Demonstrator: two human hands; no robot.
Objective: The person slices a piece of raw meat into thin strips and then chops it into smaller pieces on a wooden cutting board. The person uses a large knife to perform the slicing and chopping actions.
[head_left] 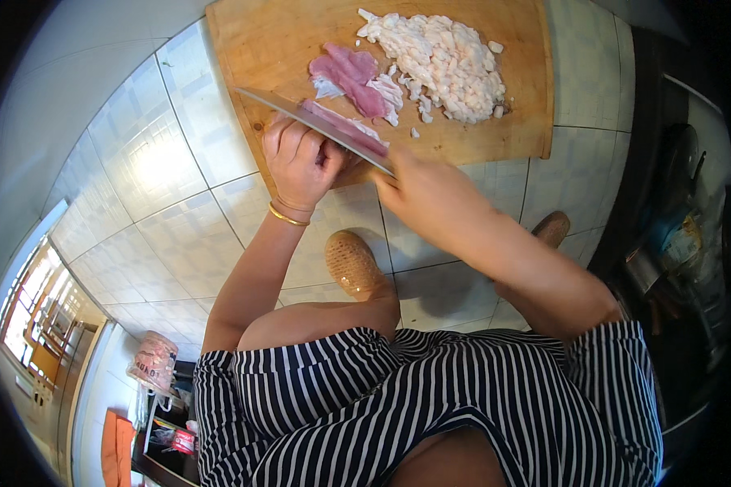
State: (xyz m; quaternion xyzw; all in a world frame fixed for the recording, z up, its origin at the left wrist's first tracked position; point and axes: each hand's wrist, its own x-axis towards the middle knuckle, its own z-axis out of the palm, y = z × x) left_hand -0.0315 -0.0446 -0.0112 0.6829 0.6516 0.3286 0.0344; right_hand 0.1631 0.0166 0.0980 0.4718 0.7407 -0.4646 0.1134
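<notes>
My right hand (429, 192) grips a broad-bladed kitchen knife (329, 128), its handle hidden in the fist. The blade stands on edge, slanting across the near left part of a wooden cutting board (243, 42). On the blade's far side shows a strip of pink meat (347, 126) with a pale edge. Behind the blade, my left hand (301, 158) has its fingers curled over meat that is mostly hidden. Beyond lie thin pink slices of meat (350, 76) with white fat along them. A heap of diced white fat (448, 70) covers the board's far right.
White floor tiles (176, 131) surround the board, with my sandalled foot (350, 262) near its front edge. Dark shelving holding cookware (646, 268) runs along the right. At lower left are a pinkish bucket-like container (153, 359) and an orange object (117, 447).
</notes>
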